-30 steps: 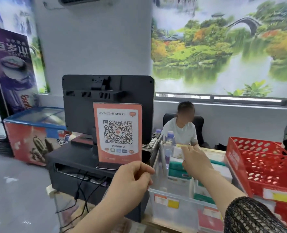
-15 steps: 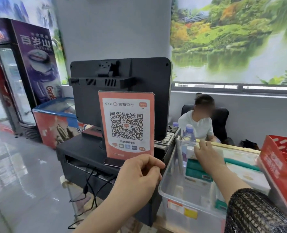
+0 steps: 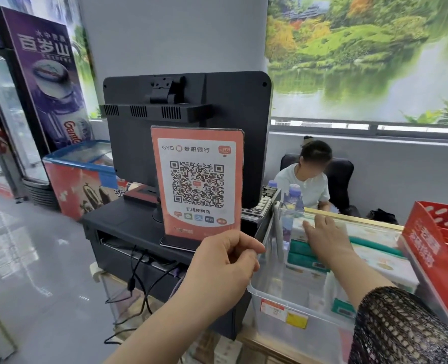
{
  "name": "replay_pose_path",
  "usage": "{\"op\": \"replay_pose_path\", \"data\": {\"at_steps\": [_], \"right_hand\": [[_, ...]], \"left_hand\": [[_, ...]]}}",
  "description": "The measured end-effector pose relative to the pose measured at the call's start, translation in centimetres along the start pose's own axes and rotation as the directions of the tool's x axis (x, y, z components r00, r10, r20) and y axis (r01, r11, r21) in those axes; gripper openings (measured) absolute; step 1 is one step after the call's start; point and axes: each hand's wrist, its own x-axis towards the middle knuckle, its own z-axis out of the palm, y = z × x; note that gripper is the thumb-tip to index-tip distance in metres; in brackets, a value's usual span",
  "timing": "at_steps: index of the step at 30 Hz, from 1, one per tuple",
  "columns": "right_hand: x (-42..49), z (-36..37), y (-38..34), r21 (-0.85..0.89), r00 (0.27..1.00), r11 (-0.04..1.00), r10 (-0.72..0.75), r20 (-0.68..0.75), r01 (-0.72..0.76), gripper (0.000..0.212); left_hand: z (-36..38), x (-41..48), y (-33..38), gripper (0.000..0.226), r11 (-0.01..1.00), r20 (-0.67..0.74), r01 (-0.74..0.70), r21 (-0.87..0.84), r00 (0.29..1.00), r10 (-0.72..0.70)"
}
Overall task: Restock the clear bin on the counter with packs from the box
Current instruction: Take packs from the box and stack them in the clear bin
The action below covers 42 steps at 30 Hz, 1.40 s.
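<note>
A person's left hand [image 3: 225, 269] curls its fingers and thumb over the left rim of the clear bin [image 3: 278, 334] on the shop counter [image 3: 257, 341], just beside a red perforated crate [image 3: 427, 248]. The right hand [image 3: 325, 235] reaches into the bin's far end, its fingers straight and lying flat on the stacked green-and-white packs [image 3: 305, 256]. Behind stand an orange QR payment sign [image 3: 197, 179] and a black till monitor [image 3: 186, 101], with a seated person [image 3: 307, 185] beyond the counter.
</note>
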Motion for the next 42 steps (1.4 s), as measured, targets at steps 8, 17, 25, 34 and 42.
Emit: {"op": "replay_pose_path", "data": {"at_steps": [8, 17, 25, 34, 42], "right_hand": [[-4.5, -5.9, -0.8, 0.402, 0.948, 0.915, 0.091, -0.306, 0.042, 0.044], [-20.1, -8.9, -10.3, 0.594, 0.786, 0.716, 0.104, -0.609, 0.366, 0.018], [-31.2, 1.4, -18.9, 0.78, 0.965, 0.574, -0.078, -0.25, 0.249, 0.024], [-39.8, 16.5, -23.1, 0.796, 0.95, 0.591, -0.154, 0.272, -0.133, 0.027], [-43.6, 29.9, -25.0, 0.781, 0.841, 0.342, 0.053, 0.539, -0.522, 0.022]], "left_hand": [[-0.6, -1.0, -0.5, 0.025, 1.0, 0.037, 0.02, -0.013, 0.999, -0.02], [0.8, -6.6, -5.9, 0.023, 0.997, 0.15, 0.078, -0.005, 0.986, -0.076], [2.1, -15.1, -18.5, 0.021, 0.944, 0.233, 0.277, 0.177, 0.921, -0.314], [6.0, -25.1, -35.4, 0.019, 0.756, 0.229, 0.505, 0.416, 0.747, -0.625], [12.0, -29.6, -51.4, 0.018, 0.599, 0.185, 0.672, 0.435, 0.584, -0.79]]}}
